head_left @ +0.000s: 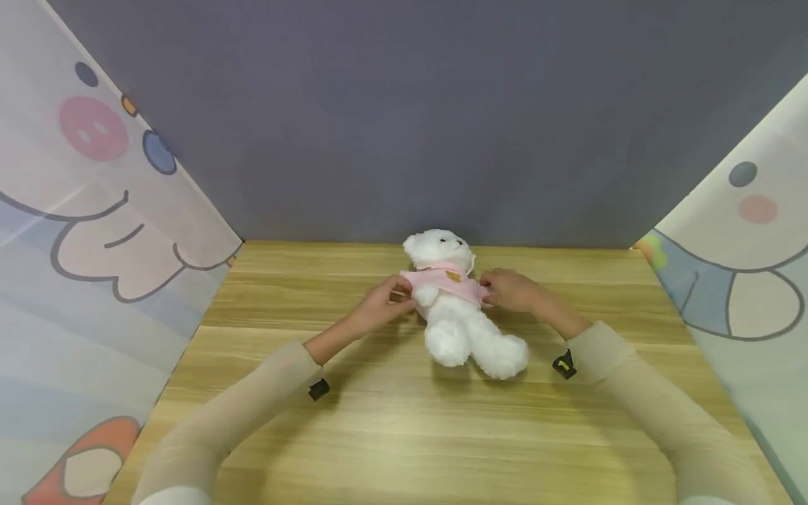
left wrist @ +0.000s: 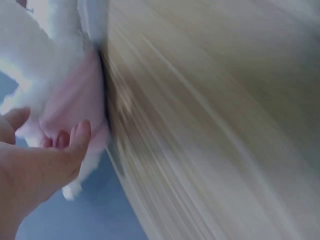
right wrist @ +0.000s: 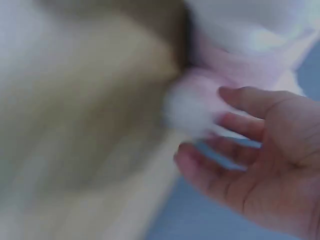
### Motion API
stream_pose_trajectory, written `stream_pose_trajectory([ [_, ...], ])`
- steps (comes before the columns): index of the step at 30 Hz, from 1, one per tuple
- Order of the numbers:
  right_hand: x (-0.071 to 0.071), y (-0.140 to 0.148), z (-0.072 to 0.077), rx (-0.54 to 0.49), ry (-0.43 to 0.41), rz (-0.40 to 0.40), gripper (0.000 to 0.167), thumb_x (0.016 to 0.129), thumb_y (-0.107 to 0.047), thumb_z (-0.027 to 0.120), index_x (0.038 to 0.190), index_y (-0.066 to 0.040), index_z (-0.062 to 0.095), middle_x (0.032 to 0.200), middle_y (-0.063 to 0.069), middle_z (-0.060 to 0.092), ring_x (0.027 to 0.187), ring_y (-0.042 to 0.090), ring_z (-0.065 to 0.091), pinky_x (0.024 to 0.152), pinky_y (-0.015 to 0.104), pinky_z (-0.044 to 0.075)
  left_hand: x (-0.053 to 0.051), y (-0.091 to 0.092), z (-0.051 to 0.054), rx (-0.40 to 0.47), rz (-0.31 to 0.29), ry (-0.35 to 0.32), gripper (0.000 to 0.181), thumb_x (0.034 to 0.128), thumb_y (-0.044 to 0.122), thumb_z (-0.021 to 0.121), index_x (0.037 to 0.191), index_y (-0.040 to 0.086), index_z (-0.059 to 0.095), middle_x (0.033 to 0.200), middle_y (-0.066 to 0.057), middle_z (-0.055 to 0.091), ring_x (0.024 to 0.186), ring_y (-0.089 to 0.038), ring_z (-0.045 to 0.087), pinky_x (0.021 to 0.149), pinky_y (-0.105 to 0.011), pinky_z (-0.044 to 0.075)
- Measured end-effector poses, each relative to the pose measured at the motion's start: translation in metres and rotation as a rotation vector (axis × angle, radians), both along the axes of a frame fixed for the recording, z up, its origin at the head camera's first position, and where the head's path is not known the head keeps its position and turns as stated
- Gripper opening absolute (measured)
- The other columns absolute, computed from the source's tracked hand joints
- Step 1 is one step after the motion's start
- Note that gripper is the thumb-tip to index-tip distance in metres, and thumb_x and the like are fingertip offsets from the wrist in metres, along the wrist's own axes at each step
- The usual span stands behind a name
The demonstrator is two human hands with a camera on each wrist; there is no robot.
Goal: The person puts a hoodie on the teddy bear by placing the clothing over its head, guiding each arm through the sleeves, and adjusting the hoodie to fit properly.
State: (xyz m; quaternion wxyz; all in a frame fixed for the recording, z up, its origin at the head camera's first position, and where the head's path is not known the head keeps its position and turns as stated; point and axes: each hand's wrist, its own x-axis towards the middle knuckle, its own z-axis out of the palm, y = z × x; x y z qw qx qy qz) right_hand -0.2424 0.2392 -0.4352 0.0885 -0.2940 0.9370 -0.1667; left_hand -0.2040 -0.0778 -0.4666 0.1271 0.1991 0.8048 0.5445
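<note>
A white plush teddy bear in a pink shirt lies on the wooden table, head toward the dark back panel and legs toward me. My left hand is at the bear's arm and sleeve on the left, thumb and fingers apart. In the left wrist view its fingertips lie against the pink cloth. My right hand is at the opposite sleeve, with fingers loosely bent. The right wrist view, though blurred, has thumb and fingers spread beside the pink sleeve and a white paw.
The wood-grain table runs back to a dark grey panel. Cartoon-printed panels stand at the left and right. Small black devices hang at the left cuff and right cuff.
</note>
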Motion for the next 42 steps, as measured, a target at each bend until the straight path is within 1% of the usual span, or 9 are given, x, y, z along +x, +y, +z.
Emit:
stream_pose_trajectory([
  [2,0.001,-0.005,0.021,0.031,0.035,0.033,0.010,0.096,-0.009,0.067,0.102,-0.002,0.067,0.097,0.010,0.067,0.088,0.024,0.063,0.078,0.043,0.054,0.000,0.008,0.001,0.002,0.022,0.025,0.030,0.0993,0.015,0.066,0.122,0.001,0.053,0.124,-0.017,0.059,0.117,-0.034,0.062,0.095,-0.039,0.054],
  [4,0.005,-0.015,0.042,-0.021,0.066,0.063,0.007,0.095,-0.007,0.068,0.101,-0.002,0.068,0.096,0.009,0.067,0.088,0.025,0.063,0.078,0.042,0.054,0.000,0.016,0.003,-0.009,0.053,0.064,0.024,0.1005,0.013,0.064,0.119,0.002,0.052,0.122,-0.015,0.059,0.114,-0.033,0.062,0.094,-0.039,0.055],
  [8,0.009,-0.040,0.063,-0.146,0.114,0.181,0.014,0.094,-0.008,0.071,0.106,-0.002,0.066,0.093,0.007,0.063,0.083,0.024,0.061,0.074,0.036,0.052,-0.004,0.031,0.005,0.011,0.091,0.117,0.018,0.1003,0.006,0.063,0.114,0.001,0.053,0.118,-0.017,0.061,0.110,-0.034,0.066,0.091,-0.037,0.056],
  [12,0.009,-0.054,0.058,-0.097,0.107,0.237,0.022,0.096,-0.013,0.070,0.114,-0.002,0.065,0.091,0.006,0.058,0.078,0.018,0.052,0.069,0.030,0.046,-0.006,0.042,0.002,0.026,0.098,0.110,0.015,0.1013,0.004,0.059,0.114,-0.002,0.052,0.119,-0.020,0.061,0.110,-0.035,0.066,0.089,-0.034,0.057],
  [17,0.005,-0.062,0.049,-0.084,0.088,0.235,0.019,0.094,-0.012,0.072,0.110,-0.004,0.065,0.084,0.004,0.053,0.075,0.015,0.045,0.067,0.031,0.042,-0.006,0.039,-0.004,-0.017,0.111,0.103,0.010,0.1014,0.002,0.058,0.107,-0.003,0.053,0.110,-0.019,0.061,0.104,-0.032,0.067,0.082,-0.031,0.057],
  [23,0.001,-0.070,0.041,-0.072,0.135,0.237,0.019,0.092,-0.014,0.075,0.105,-0.006,0.063,0.078,0.001,0.052,0.073,0.014,0.046,0.067,0.031,0.042,-0.008,0.033,-0.005,-0.145,0.021,0.068,0.011,0.1055,0.009,0.053,0.110,-0.001,0.050,0.096,-0.016,0.065,0.083,-0.027,0.066,0.065,-0.028,0.051],
  [28,0.000,-0.072,0.039,-0.065,0.113,0.251,0.027,0.087,-0.014,0.077,0.109,-0.005,0.065,0.077,0.001,0.053,0.070,0.013,0.046,0.064,0.030,0.043,-0.008,0.032,-0.010,-0.235,-0.047,0.064,0.015,0.1062,0.013,0.051,0.112,0.000,0.058,0.095,-0.013,0.068,0.076,-0.019,0.064,0.062,-0.025,0.050],
  [37,0.007,-0.074,0.031,-0.036,0.205,0.216,0.020,0.091,-0.020,0.070,0.102,-0.006,0.062,0.070,0.000,0.051,0.064,0.014,0.046,0.057,0.028,0.042,-0.004,0.034,-0.018,-0.160,-0.007,0.140,0.016,0.1024,0.011,0.052,0.109,0.004,0.065,0.093,-0.011,0.069,0.073,-0.019,0.063,0.063,-0.027,0.052],
  [42,0.006,-0.072,0.029,-0.103,0.227,0.230,0.009,0.091,-0.007,0.065,0.099,-0.004,0.064,0.071,0.001,0.055,0.063,0.013,0.046,0.058,0.028,0.042,-0.003,0.037,-0.019,-0.256,0.017,0.199,0.013,0.1006,0.018,0.056,0.106,0.006,0.059,0.084,-0.005,0.062,0.068,-0.014,0.056,0.058,-0.027,0.046],
])
